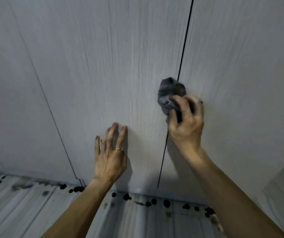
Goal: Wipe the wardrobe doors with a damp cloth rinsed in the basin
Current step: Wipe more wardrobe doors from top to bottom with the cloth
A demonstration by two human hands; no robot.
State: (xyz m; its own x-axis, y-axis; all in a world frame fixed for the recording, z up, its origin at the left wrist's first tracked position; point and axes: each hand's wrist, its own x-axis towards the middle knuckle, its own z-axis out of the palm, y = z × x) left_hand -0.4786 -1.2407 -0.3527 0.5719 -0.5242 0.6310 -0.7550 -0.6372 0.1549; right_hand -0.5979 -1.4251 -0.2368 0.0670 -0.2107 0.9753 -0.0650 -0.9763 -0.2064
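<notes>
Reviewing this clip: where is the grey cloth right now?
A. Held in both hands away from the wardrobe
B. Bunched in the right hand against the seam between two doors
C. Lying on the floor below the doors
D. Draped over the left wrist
B: the right hand grips the bunched grey cloth against the wardrobe doors, right at the dark seam, while the left hand rests with straight fingers on the door.
</notes>
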